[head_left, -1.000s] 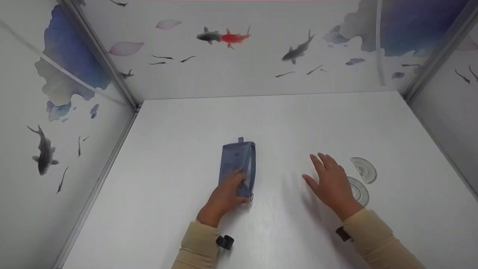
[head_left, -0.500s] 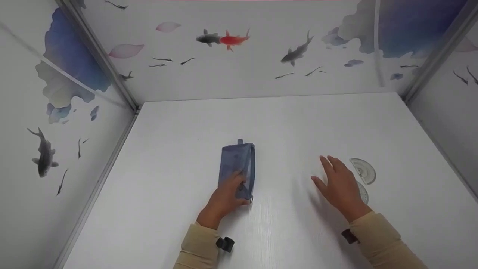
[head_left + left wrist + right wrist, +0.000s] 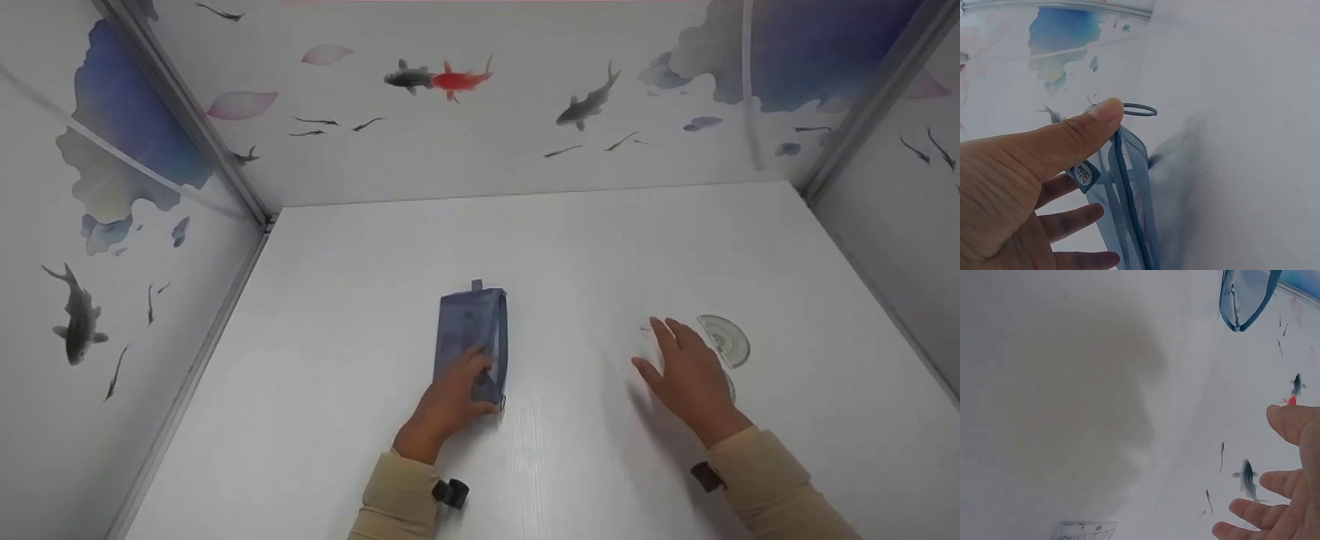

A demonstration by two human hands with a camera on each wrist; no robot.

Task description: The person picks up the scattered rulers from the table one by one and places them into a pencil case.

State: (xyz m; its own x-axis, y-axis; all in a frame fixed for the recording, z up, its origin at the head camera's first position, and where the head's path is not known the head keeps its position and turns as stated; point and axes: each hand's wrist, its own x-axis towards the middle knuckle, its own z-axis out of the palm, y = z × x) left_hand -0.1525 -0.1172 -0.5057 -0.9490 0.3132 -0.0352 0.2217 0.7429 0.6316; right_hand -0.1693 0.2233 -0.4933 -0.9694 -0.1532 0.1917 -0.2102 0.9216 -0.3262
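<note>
from where i stand, the blue pouch lies near the middle of the white tabletop, its length running away from the person.

hand status. left hand: holding the near end of the pouch, thumb beside the thin cord loop, remaining fingers spread along the other side. right hand: wide, fingers extended, thumb well apart, with no object visible in its grasp. it appears raised above the tabletop, just left of the far protractor, and hides most of the near protractor.

recommended handling. brace the pouch at its end, in my judgement, with light pressure only; the fabric looks soft, and a hard squeeze could close the mouth. point the mouth toward the free hand. if a protractor is to be lifted, take it by the rim; thin, flat pieces are likely awkward to pinch, so tip one edge up first. caution: the loop could snag a finger.

container. the pouch is the only one i see. a zip follows its long edge; a gap shows along the side facing the right hand, so the mouth reads as open. contents: darker patches show on the fabric, but i cannot tell whether anything lies inside. both protractors are outside, well apart from it.
</note>
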